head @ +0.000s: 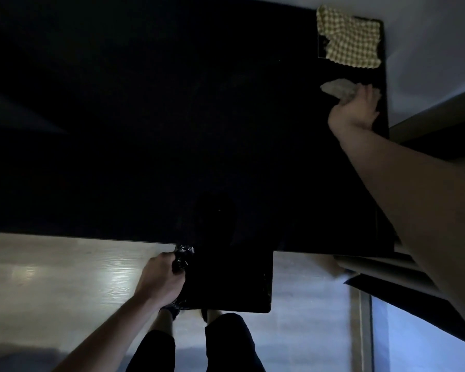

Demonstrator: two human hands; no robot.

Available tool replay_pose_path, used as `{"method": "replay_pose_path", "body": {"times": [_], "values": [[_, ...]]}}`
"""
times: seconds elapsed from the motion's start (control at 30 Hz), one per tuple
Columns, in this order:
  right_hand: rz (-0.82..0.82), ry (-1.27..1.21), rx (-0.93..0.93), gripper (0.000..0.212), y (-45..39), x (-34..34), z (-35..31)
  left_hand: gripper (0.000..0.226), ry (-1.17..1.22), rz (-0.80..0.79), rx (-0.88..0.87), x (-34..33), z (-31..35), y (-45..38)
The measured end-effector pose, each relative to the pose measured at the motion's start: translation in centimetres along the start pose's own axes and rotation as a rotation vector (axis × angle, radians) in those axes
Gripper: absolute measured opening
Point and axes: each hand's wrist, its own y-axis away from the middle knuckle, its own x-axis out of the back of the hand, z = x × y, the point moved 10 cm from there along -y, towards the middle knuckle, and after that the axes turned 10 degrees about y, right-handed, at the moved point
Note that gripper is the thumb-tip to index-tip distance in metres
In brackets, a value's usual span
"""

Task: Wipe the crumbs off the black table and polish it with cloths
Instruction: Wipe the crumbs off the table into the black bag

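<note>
The black table [172, 116] fills the upper part of the view and is very dark. At its far right side my right hand [356, 110] holds a crumpled pale cloth [337, 88] against the surface, fingers bent over it. A yellow-and-white checked cloth [350, 37] lies loose at the back right corner. Below the table's near edge my left hand [161, 275] grips the crinkled rim of a black plastic bag [226, 280], which hangs down from that edge. No crumbs can be made out on the dark top.
Light wood-look floor [65, 277] lies under the near edge. My legs in dark trousers [226, 345] stand close to the table. A white wall [427, 49] runs along the right side, with a dark panel [403, 299] and a grey strip at lower right.
</note>
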Motion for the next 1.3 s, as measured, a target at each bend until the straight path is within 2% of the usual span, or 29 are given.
{"method": "replay_pose_path", "body": {"times": [0.1,0.2,0.37,0.67,0.83,0.97,1.07,1.17,1.3], "values": [[0.049,0.054,0.063,0.058,0.2,-1.0,-5.2,0.013,0.016,-0.010,0.020,-0.1,-0.3,-0.4],[0.017,0.064,0.127,0.059,-1.5,-2.2,-9.1,0.025,0.032,0.011,0.012,0.5,0.0,-0.6],[0.022,0.065,0.177,0.062,-2.4,-3.0,-11.7,0.023,0.039,0.047,0.006,1.3,-0.3,-0.8],[-0.083,0.001,0.581,0.053,3.9,-5.8,-19.0,0.028,-0.004,0.037,0.040,1.9,-0.8,-0.6],[-0.101,-0.094,0.809,0.047,13.2,-5.7,-16.9,0.014,-0.024,0.040,0.059,2.1,-0.8,0.2],[-0.177,-0.119,0.937,0.050,22.5,-5.3,-13.1,0.017,-0.004,0.012,0.061,2.1,-0.7,0.8],[-0.302,-0.156,0.991,0.057,30.3,-5.6,-9.8,0.017,0.007,0.007,0.061,2.0,-0.7,1.1],[-0.485,-0.211,1.005,0.055,37.4,-6.1,-6.7,0.014,0.004,0.005,0.037,1.9,-0.1,1.5],[-0.700,-0.268,0.982,0.049,43.5,-6.0,-2.8,0.027,0.008,0.012,0.061,2.0,0.2,2.0]]}}
